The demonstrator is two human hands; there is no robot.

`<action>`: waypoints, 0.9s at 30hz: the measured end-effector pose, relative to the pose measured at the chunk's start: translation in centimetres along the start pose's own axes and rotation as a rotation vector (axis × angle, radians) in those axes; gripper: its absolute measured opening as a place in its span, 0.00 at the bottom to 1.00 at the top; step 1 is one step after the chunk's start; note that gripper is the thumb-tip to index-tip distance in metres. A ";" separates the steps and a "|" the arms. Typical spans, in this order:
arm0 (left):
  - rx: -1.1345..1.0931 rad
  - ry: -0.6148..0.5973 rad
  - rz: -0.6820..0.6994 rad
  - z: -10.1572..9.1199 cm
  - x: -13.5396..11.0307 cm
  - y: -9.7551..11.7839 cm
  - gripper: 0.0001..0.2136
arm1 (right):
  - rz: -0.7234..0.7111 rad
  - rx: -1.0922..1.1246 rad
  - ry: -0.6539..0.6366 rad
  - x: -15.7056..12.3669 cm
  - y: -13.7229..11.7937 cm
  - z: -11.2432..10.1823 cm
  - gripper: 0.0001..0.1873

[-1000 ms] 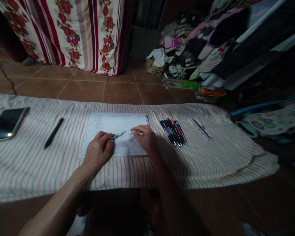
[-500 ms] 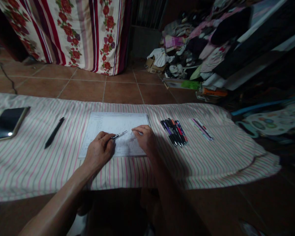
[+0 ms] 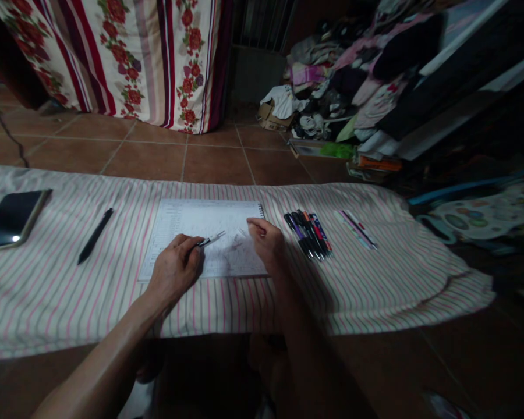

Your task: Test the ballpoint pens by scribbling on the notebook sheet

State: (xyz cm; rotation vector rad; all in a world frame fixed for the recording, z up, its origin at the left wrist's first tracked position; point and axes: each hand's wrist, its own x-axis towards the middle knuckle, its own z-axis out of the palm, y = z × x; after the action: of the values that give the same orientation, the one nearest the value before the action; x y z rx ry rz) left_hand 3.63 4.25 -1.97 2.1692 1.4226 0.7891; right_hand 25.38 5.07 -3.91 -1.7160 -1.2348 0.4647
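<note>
Over a spiral notebook [image 3: 192, 218], my left hand [image 3: 177, 265] is closed around a slim pen [image 3: 210, 239]. The pen's thin pale end points right, toward my other hand. My right hand [image 3: 267, 241] hovers at the notebook's right side, thumb and fingers pinched together. A faint pale sliver shows just left of those fingers; whether they hold it, I cannot tell. To the right of this hand lies a row of several pens [image 3: 308, 234], dark with purple, orange and red parts.
Thinner pale and pink pens [image 3: 358, 228] lie farther right on the striped cloth [image 3: 402, 279]. A black pen [image 3: 95, 237] and a phone [image 3: 13, 218] are at the left. Beyond stand a floral curtain [image 3: 135, 58] and a clothes pile [image 3: 327, 81] on the tiled floor.
My right hand has moved right and slightly up, away from the pen's thin end. My left hand keeps the pen in nearly the same place.
</note>
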 end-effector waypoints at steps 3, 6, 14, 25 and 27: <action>-0.006 -0.008 -0.002 0.0 0.0 0.1 0.14 | 0.105 0.136 0.013 0.2 0.4 -0.3 0.16; 0.002 -0.016 -0.018 0.1 0.0 0.1 0.14 | 0.150 0.267 0.031 0.3 0.5 -0.5 0.17; -0.013 -0.025 -0.025 0.2 0.0 0.3 0.14 | 0.198 0.410 0.065 0.6 0.9 -0.3 0.19; -0.007 -0.001 -0.008 0.6 0.1 0.3 0.14 | 0.176 0.464 0.064 0.5 1.3 -0.7 0.19; -0.006 -0.005 0.000 0.6 0.1 0.2 0.14 | 0.177 0.482 0.078 0.5 1.0 -0.8 0.19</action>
State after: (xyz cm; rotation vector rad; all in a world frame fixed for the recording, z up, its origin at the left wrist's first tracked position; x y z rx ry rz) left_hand 4.24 4.24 -2.28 2.1651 1.4156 0.7870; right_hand 26.68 5.11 -4.29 -1.4149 -0.8320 0.7291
